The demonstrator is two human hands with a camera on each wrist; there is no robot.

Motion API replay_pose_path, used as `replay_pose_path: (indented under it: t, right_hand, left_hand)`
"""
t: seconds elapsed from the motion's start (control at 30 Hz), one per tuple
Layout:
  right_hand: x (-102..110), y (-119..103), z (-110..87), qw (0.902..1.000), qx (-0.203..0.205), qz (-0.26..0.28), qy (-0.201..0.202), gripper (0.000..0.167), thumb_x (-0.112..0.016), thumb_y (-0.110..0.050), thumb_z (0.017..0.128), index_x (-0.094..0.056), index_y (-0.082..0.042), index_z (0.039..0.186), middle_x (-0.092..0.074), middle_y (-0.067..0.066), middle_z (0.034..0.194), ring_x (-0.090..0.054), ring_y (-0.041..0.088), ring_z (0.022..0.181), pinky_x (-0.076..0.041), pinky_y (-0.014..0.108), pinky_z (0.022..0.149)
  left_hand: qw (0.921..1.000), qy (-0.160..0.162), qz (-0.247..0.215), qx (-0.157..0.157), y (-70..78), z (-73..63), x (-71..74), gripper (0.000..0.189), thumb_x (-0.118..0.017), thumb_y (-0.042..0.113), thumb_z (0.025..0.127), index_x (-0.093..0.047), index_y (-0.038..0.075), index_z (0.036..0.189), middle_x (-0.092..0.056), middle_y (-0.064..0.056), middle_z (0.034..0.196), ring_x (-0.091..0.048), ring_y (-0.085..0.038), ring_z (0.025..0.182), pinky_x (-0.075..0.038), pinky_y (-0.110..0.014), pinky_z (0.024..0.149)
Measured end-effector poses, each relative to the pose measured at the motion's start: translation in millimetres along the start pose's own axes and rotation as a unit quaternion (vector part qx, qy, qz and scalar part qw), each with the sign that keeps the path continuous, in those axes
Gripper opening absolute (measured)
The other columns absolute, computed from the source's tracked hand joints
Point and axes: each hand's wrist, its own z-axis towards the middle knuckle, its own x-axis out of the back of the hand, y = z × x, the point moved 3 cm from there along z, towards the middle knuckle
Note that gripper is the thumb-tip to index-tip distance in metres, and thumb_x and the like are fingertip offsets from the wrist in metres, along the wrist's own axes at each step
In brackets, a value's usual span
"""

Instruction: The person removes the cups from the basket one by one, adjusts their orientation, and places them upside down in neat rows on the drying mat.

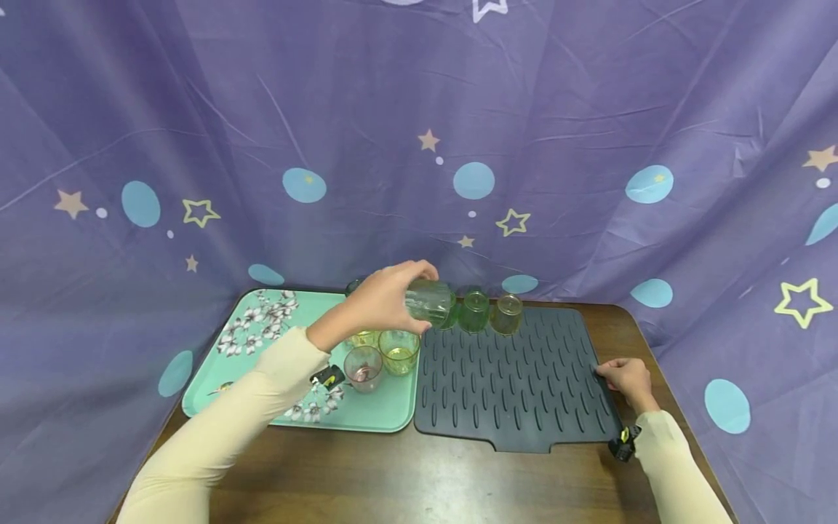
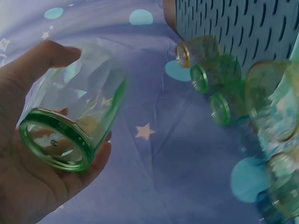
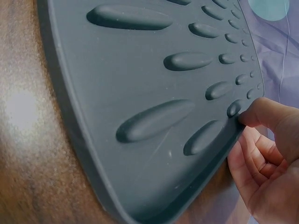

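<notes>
My left hand grips a pale green-tinted drinking glass, thumb on one side and fingers on the other. In the head view the glass lies tipped on its side in the air, over the seam between tray and mat. My right hand pinches the right edge of the dark grey ridged drying mat between thumb and fingers. At the mat's far edge a green glass and an amber glass stand upside down. Another green glass beside them is partly covered by the held one in the head view.
A mint-green floral tray lies left of the mat. On it stand a pink glass, a yellow glass and others partly behind my left hand. Both rest on a wooden table. A purple patterned curtain hangs behind.
</notes>
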Motion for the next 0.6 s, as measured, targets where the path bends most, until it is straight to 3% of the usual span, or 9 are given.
replay_pose_path:
  t: [0.13,0.27,0.6]
  right_hand:
    - [1,-1,-1.5,1.0000,0.009,0.000,-0.001,0.027,-0.075,-0.018,0.088,-0.074,0.009,0.089,-0.062,-0.008,0.063,-0.057,0.007,0.057,-0.047,0.024,0.053]
    - [1,-3,-2.4,0.9998,0.018,-0.003,-0.001,0.029,-0.074,-0.019,0.088,-0.074,0.010,0.091,-0.063,-0.007,0.062,-0.057,0.008,0.058,-0.046,0.025,0.055]
    - [-1,-2,0.3,0.9998,0.006,0.020,0.004,0.025,-0.075,-0.016,0.086,-0.075,0.008,0.088,-0.062,-0.009,0.062,-0.057,0.005,0.057,-0.051,0.020,0.052]
  left_hand:
    - [0.9977,-0.053,0.042,-0.002,6.8,19.1,1.9,0.066,-0.091,0.032,0.072,-0.061,0.022,0.130,-0.061,0.002,0.124,-0.063,-0.020,0.105,-0.055,-0.040,0.086]
    - [0.9906,-0.102,0.091,-0.002,13.5,39.5,-2.5,0.066,-0.091,0.034,0.073,-0.061,0.024,0.130,-0.055,0.000,0.123,-0.058,-0.019,0.089,-0.051,-0.036,0.073]
    - [0.9657,-0.180,0.186,0.007,16.0,88.6,-38.4,0.068,-0.090,0.026,0.074,-0.060,0.021,0.135,-0.056,-0.002,0.128,-0.059,-0.017,0.091,-0.054,-0.036,0.077]
